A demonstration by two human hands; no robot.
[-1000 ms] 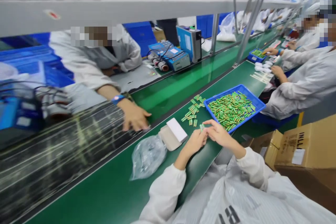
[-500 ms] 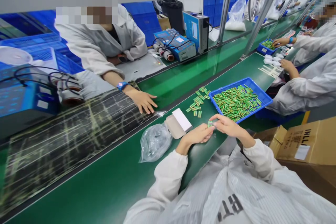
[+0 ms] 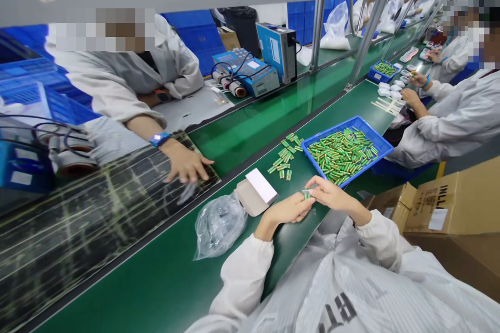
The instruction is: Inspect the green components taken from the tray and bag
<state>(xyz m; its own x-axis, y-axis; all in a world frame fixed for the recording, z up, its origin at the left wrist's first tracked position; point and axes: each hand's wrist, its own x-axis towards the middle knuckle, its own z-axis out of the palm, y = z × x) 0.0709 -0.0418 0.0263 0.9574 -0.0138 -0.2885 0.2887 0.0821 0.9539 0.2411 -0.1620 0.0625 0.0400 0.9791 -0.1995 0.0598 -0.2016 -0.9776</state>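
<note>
Over the near edge of the green bench, my left hand (image 3: 288, 209) is closed around a few small green batteries (image 3: 307, 194). The fingertips of my right hand (image 3: 331, 195) pinch at their top end, where something clear like thin plastic shows; its exact form is too small to tell. Just beyond my hands sits a blue tray (image 3: 385, 152) heaped with loose green batteries (image 3: 344, 153). Small groups of batteries (image 3: 284, 157) lie on the bench left of the tray. An open white carton (image 3: 255, 192) and a crumpled clear plastic bag (image 3: 221, 226) are left of my hands.
Across the bench, a co-worker's hand (image 3: 187, 161) rests on a dark scratched panel (image 3: 97, 218), over a clear plastic piece. Blue test devices (image 3: 250, 70) stand behind. To my right is a cardboard box (image 3: 449, 203); further along, another worker handles white parts (image 3: 390, 89).
My view has shifted slightly; my hands stay together on the batteries. The co-worker's hand has drawn the clear plastic piece leftward onto the panel. The farther worker's hand has left the small battery bin.
</note>
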